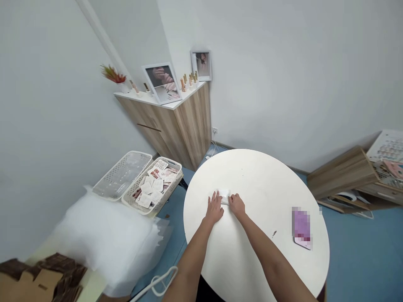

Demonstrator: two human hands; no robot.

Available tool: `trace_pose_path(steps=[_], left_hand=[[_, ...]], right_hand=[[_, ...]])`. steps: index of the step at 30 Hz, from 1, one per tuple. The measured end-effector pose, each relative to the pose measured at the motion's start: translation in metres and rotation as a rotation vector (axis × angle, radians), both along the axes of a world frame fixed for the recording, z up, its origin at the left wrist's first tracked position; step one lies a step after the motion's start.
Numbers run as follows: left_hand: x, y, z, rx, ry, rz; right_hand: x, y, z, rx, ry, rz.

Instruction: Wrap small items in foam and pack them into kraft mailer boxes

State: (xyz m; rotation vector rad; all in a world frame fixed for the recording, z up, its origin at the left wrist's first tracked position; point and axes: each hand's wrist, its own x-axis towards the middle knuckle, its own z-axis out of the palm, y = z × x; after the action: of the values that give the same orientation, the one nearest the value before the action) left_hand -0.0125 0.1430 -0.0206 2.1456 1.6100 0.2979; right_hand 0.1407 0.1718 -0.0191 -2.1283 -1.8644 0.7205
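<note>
A small white packet lies on the round white table, between my two hands. My left hand is spread, palm down, with its fingertips at the packet's left edge. At the packet's right side, my right hand has its fingers curled and pinched on the edge. What the packet contains cannot be made out.
On the table's right lies a blurred purple item. Left of the table stand a white basket of cards, a basket of clear plastic and white foam sheets. A wooden cabinet stands behind.
</note>
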Motion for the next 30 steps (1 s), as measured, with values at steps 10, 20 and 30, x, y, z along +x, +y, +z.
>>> trace_pose_path(steps=[10,20,30], left_hand=[[-0.071,-0.099,0.030,0.169,-0.114,0.372],[-0.294,-0.299,0.069,0.282,-0.083,1.046],[-0.415,-0.429,0.071,0.263,0.114,1.231]], right_hand=[[-0.015,-0.010,0.027,0.372,0.121,0.250],[-0.243,-0.096,0.047,0.314,0.241,0.894],[-0.438,-0.226,0.069,0.334,0.198,1.359]])
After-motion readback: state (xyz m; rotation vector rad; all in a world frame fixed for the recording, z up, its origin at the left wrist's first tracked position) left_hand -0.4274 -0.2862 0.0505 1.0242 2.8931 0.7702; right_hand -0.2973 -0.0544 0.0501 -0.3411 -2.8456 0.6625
